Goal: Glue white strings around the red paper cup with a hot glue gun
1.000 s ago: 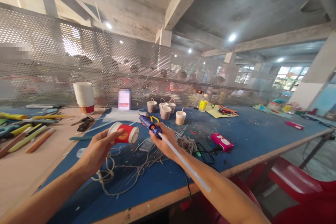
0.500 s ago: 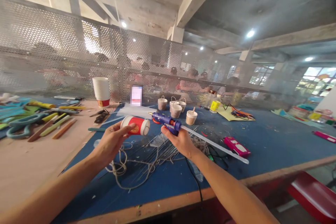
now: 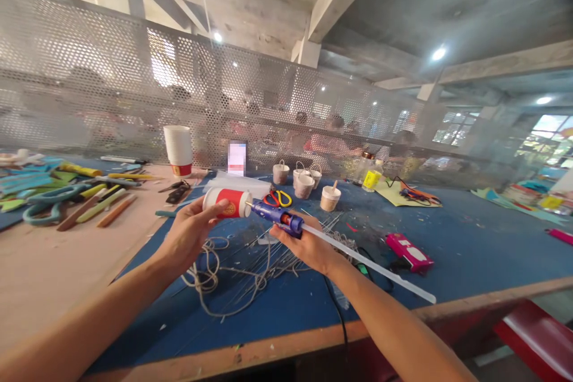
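My left hand (image 3: 190,234) is closed round a red and white paper cup (image 3: 227,202), held on its side above the blue table (image 3: 465,245). My right hand (image 3: 307,246) grips a blue glue gun (image 3: 277,217). A long clear glue stick (image 3: 371,265) juts out of its back toward the right. The gun's nozzle touches the cup's rim at the cup's right end. Below both hands lie a tangle of beige cord (image 3: 215,271) and thin clear sticks (image 3: 273,253).
A stack of paper cups (image 3: 178,150) stands at the back left, beside scissors and tools (image 3: 67,194) on the tan surface. Small cord-wrapped cups (image 3: 304,182), red and yellow scissors (image 3: 277,197), a pink box (image 3: 409,251) and a red chair (image 3: 539,334) lie around. People sit behind the mesh screen (image 3: 111,83).
My right hand has swung the glue gun round and brought its nozzle up to the cup's rim. The left hand has lifted the cup slightly. The camera has turned left.
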The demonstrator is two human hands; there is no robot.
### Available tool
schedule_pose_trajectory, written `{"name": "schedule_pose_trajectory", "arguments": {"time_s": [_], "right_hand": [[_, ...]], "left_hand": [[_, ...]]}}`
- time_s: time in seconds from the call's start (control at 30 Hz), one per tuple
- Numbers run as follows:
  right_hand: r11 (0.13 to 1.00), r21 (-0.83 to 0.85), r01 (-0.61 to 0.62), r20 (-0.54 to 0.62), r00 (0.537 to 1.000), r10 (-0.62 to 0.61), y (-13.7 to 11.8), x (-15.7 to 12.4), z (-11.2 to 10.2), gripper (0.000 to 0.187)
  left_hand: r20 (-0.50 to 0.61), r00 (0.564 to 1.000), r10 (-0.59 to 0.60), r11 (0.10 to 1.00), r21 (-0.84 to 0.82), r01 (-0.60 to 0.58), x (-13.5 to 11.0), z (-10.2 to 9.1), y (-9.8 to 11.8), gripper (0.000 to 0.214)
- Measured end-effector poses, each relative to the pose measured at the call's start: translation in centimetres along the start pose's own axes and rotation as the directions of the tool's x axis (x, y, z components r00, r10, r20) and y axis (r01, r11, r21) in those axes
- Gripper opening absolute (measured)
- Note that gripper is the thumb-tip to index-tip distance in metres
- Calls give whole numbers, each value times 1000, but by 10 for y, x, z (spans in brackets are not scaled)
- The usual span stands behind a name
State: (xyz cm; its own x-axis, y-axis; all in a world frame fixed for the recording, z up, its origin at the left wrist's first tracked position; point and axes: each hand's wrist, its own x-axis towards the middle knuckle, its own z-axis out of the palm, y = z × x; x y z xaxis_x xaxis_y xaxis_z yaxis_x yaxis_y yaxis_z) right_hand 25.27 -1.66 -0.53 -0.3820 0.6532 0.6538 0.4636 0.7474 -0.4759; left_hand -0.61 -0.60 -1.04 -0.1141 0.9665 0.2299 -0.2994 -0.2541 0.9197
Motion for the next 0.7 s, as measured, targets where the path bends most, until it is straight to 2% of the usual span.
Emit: {"name": "schedule_pose_trajectory", "arguments": {"time_s": [0.37,0.7], "right_hand": [[999,-39,6,40,999,-4,-5,1,0,26],[994,-97,53,44,998,-49,5,-1,6,31]], "left_hand": [[10,999,41,999,-6,-40,-3,4,4,38],[13,999,33,999,-10,-33,-3,4,3,38]]}}
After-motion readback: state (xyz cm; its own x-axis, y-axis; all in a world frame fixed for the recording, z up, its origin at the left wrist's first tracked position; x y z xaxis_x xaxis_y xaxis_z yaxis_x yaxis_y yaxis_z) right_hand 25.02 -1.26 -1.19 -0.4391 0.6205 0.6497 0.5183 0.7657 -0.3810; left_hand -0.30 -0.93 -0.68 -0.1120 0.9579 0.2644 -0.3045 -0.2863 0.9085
